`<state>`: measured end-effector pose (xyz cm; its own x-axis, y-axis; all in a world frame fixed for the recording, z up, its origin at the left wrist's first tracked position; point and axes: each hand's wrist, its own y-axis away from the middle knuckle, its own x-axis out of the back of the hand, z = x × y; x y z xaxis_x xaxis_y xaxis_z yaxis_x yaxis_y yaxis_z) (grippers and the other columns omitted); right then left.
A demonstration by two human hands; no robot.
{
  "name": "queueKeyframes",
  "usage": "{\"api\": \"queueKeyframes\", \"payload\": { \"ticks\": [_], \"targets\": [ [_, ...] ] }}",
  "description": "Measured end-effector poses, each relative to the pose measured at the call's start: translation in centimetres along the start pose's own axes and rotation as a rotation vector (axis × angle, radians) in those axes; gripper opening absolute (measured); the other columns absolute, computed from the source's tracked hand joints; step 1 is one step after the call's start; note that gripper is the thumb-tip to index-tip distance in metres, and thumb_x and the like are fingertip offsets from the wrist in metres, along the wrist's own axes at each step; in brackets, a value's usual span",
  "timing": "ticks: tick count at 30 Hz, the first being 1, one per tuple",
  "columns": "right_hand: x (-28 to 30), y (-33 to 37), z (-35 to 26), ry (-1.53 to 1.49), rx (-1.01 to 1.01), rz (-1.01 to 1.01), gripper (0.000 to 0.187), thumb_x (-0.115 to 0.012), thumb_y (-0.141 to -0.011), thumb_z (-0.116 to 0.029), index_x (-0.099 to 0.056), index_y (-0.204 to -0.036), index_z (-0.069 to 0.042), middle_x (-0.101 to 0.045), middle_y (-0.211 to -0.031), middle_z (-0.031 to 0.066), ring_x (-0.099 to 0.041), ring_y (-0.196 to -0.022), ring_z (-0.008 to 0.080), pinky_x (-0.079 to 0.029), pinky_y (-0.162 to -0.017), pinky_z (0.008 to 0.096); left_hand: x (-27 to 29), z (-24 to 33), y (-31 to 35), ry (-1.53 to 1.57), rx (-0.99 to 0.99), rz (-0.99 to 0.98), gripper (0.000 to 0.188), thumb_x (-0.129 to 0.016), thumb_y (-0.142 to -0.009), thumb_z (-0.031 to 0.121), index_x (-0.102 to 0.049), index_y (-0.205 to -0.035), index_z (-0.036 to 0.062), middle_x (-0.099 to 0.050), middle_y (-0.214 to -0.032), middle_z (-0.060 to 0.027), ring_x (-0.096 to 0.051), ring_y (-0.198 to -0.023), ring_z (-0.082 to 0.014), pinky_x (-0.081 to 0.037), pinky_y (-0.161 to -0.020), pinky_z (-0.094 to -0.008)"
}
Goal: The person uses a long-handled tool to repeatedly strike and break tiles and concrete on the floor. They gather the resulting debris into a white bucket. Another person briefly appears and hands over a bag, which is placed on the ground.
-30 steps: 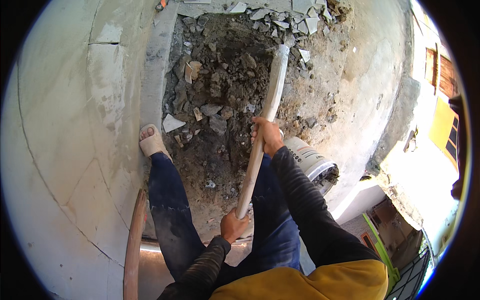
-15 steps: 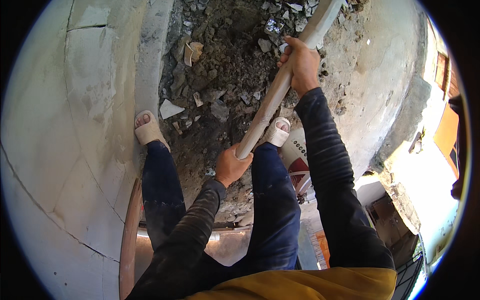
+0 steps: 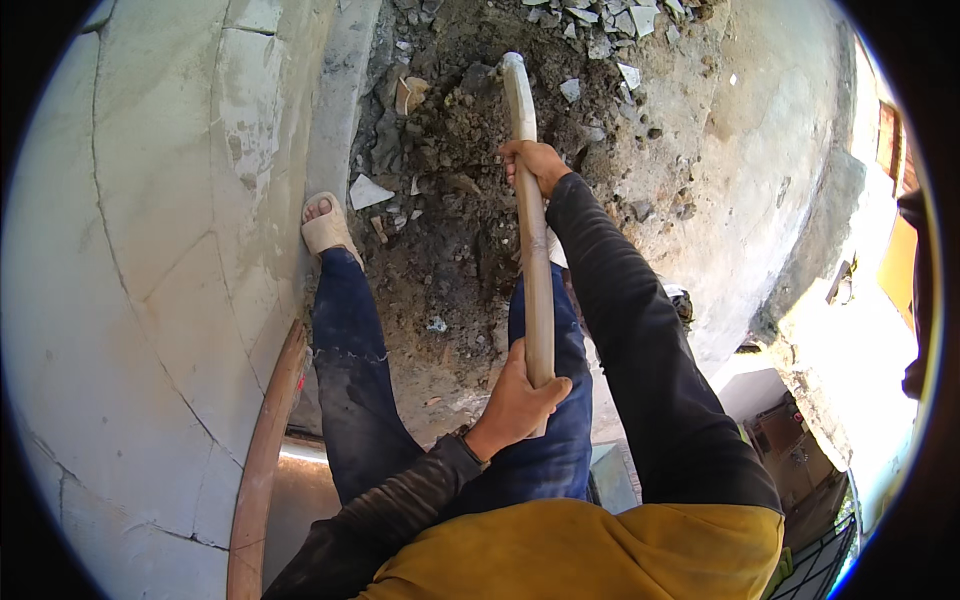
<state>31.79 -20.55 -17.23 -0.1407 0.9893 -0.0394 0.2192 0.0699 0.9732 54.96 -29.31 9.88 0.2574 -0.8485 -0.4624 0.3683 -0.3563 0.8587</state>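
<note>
In the head view, the person holds a long pale wooden handle (image 3: 537,290), which is situated in the middle of the frame and stands almost vertical in it, with a slight bend. The right hand (image 3: 540,166) is closed around the upper part of this handle, with the fingers curled at its left side. The left hand (image 3: 520,400) is gripping near the lower end, and a short piece of the wood comes out below it. The upper end of the handle lies over broken soil (image 3: 450,215) in the upper middle; whether a metal head is fixed there, one cannot tell. In the upper right part of the soil are several flat grey-white shards (image 3: 642,18), and one bigger white shard (image 3: 369,192) lies left of the centre, near the beige sandal (image 3: 328,237) on the left foot. Both legs, in dark blue trousers (image 3: 350,340), come up from the lower part, under a mustard-yellow garment (image 3: 580,555). A reddish wooden plank (image 3: 262,480) leans in the lower left, just beside the pale cracked wall (image 3: 150,270), which fills the left side. On the right side extends a grey concrete surface (image 3: 760,200).
</note>
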Motion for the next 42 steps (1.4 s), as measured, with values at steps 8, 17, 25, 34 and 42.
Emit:
{"api": "queueKeyframes", "payload": {
  "ticks": [8,17,25,34,42],
  "targets": [
    [8.8,12.9,4.1,-0.376,0.154,0.174,0.014,-0.066,-0.095,-0.015,-0.058,-0.096,-0.003,-0.054,-0.073,0.0025,-0.055,-0.054,0.0127,-0.05,-0.048,0.0303,0.3,-1.3,8.5,-0.538,0.07,-0.18,0.08,-0.078,-0.085,0.027,-0.038,-0.147,-0.0028,-0.062,-0.116,-0.018,-0.063,-0.108,-0.0267,-0.052,-0.09,-0.0402],
    [7.9,9.5,12.6,-0.697,0.362,0.602,0.023,-0.072,-0.087,-0.018,-0.058,-0.096,-0.002,-0.055,-0.068,0.0058,-0.056,-0.051,0.018,-0.05,-0.048,0.0342,16.3,-13.5,-11.7,-1.438,0.376,0.195,0.063,-0.082,-0.082,0.025,-0.062,-0.139,0.01,-0.07,-0.125,-0.0193,-0.065,-0.118,-0.0381,-0.055,-0.097,-0.0478],
    [14.9,-0.8,13.1,-0.555,0.216,0.4,0.018,-0.071,-0.084,-0.011,-0.065,-0.096,0.001,-0.071,-0.089,0.0141,-0.071,-0.084,0.0268,-0.057,-0.08,0.0434,22.6,-10.5,-31.2,-1.419,0.475,0.417,0.059,-0.072,-0.085,0.011,-0.058,-0.142,0.0088,-0.067,-0.133,-0.0165,-0.062,-0.123,-0.0389,-0.052,-0.104,-0.0508],
    [13.9,8.1,12.5,-0.641,0.444,0.35,0.022,-0.065,-0.082,-0.004,-0.058,-0.1,0.005,-0.067,-0.091,0.0158,-0.07,-0.084,0.0306,-0.058,-0.089,0.0459,20.3,-12.3,-26.8,-1.336,-0.023,0.394,0.038,-0.077,-0.079,0.009,-0.063,-0.114,0.0162,-0.06,-0.125,-0.0085,-0.046,-0.137,-0.0358,-0.041,-0.112,-0.0577],
    [8.2,13.0,-11.7,-0.218,1.126,0.295,0.021,-0.073,-0.086,-0.015,-0.057,-0.086,-0.001,-0.062,-0.07,0.0096,-0.065,-0.056,0.0197,-0.056,-0.055,0.0345,10.3,-0.7,-30.0,-0.914,-0.492,0.168,0.034,-0.077,-0.08,0.031,-0.067,-0.099,0.0044,-0.072,-0.091,-0.0161,-0.071,-0.091,-0.0384,-0.054,-0.083,-0.0473]
  ]
}}
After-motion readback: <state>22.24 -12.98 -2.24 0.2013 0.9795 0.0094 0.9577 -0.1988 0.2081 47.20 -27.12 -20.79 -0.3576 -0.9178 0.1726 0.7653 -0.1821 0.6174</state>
